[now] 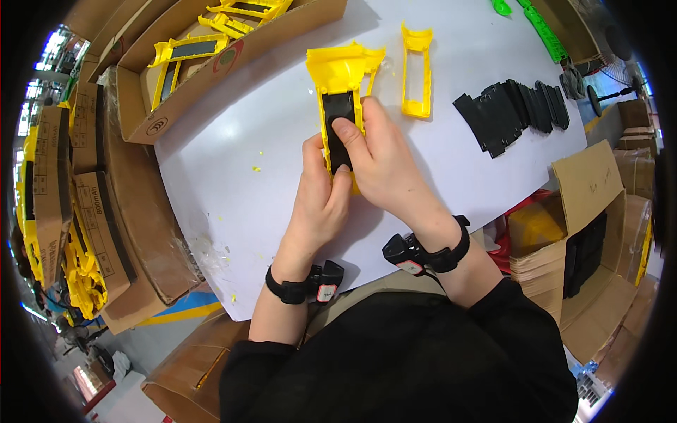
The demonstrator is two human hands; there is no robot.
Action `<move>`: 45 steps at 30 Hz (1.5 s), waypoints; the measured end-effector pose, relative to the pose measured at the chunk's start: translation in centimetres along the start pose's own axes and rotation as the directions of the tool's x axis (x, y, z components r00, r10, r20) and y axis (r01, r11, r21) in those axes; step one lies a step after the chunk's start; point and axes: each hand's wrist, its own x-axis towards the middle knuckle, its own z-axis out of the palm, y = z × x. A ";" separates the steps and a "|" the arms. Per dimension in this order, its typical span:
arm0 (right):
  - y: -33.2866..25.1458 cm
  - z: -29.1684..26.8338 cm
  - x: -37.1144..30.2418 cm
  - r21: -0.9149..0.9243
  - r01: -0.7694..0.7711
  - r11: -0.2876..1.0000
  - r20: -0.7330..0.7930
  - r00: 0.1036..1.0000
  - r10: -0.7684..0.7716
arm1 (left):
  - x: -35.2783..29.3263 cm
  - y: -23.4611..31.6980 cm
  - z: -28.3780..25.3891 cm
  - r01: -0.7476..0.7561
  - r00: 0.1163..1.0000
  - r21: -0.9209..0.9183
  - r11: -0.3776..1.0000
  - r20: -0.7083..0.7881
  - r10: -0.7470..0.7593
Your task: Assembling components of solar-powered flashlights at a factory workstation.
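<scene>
Two bare hands work over a white desk (233, 204). At its middle, between the hands, is a long yellow plastic frame with a flared upper end (338, 68), a flat black rectangular panel (338, 107) lying along its inside. The left hand (319, 194) has its grip pinching the frame's lower left side, thumb at the panel's lower end. The right hand (381, 158) has its grip closed around the right edge, thumb pressed flat on the panel. Beyond, to the right, lie an open yellow rectangular plastic frame (405, 81) and overlapping flat black pieces (509, 111). At upper left, a brown cardboard box (194, 92) holds more yellow frames.
</scene>
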 end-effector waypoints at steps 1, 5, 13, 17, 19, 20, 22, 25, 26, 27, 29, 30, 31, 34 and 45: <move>0.1 0.2 0.0 0.002 0.004 1.000 -0.003 1.000 -0.004 | -0.1 0.5 0.0 -0.005 1.000 -0.028 1.000 0.006 0.006; 0.3 0.7 -0.9 0.037 -0.023 0.999 -0.018 1.000 0.024 | -0.2 1.4 -0.2 0.208 0.978 -0.160 0.965 0.048 -0.202; -0.3 -2.9 -0.7 -0.130 0.176 0.976 -0.082 0.979 -0.188 | 0.8 1.1 -1.7 0.169 0.985 -0.356 0.919 0.031 -0.169; 0.7 -7.1 -0.7 -0.733 0.135 0.667 -0.128 0.935 -0.330 | 3.1 3.2 -6.6 0.161 0.923 -0.438 0.884 -0.250 -0.292; 2.1 -7.6 -0.9 -0.807 0.087 0.585 -0.071 0.968 -0.242 | 4.7 4.1 -9.7 0.083 0.947 -0.470 0.879 -0.236 -0.216; 2.4 -7.7 -0.9 -0.804 0.088 0.588 -0.077 0.965 -0.250 | 5.9 3.6 -11.5 0.048 0.960 -0.449 0.892 -0.227 -0.166; 2.7 -8.1 -1.0 -0.662 0.019 0.749 -0.112 0.986 -0.124 | 7.7 5.6 -10.5 -0.040 0.912 -0.446 0.894 -0.381 -0.150; 2.1 -8.3 -1.8 -0.540 0.085 0.837 -0.168 0.964 -0.207 | 7.2 4.8 -9.4 -0.077 0.871 -0.107 0.991 -0.490 0.015; 1.5 -8.0 -2.2 -0.544 0.077 0.835 -0.184 0.961 -0.208 | 6.5 3.9 -8.6 -0.071 0.790 0.154 0.985 -0.595 0.150; 0.5 -7.3 -2.8 -0.522 0.188 0.832 -0.134 0.945 -0.298 | 5.2 3.0 -7.6 -0.062 0.841 0.167 0.984 -0.521 0.142; -0.4 -6.4 -3.9 -0.514 0.286 0.809 -0.086 0.921 -0.380 | 3.0 2.6 -2.6 0.051 0.983 -0.171 0.984 -0.166 -0.079; -0.6 -6.2 -4.5 -0.512 0.372 0.774 0.039 0.911 -0.412 | 2.3 3.0 -0.2 0.217 0.969 -0.298 0.930 -0.046 -0.241; -0.8 -6.3 -4.9 -0.497 0.458 0.737 0.165 0.884 -0.438 | 2.5 2.5 1.1 0.322 0.943 -0.567 0.758 0.118 -0.312; -1.5 -7.8 -5.5 -0.394 0.292 0.871 0.144 0.956 -0.256 | 2.8 1.5 1.8 0.397 0.911 -0.568 0.721 0.146 -0.387; 3.7 -15.7 -3.0 -0.817 -0.118 0.565 -0.222 0.968 -0.119 | 1.6 0.2 1.9 0.324 0.945 -0.522 0.789 0.224 -0.239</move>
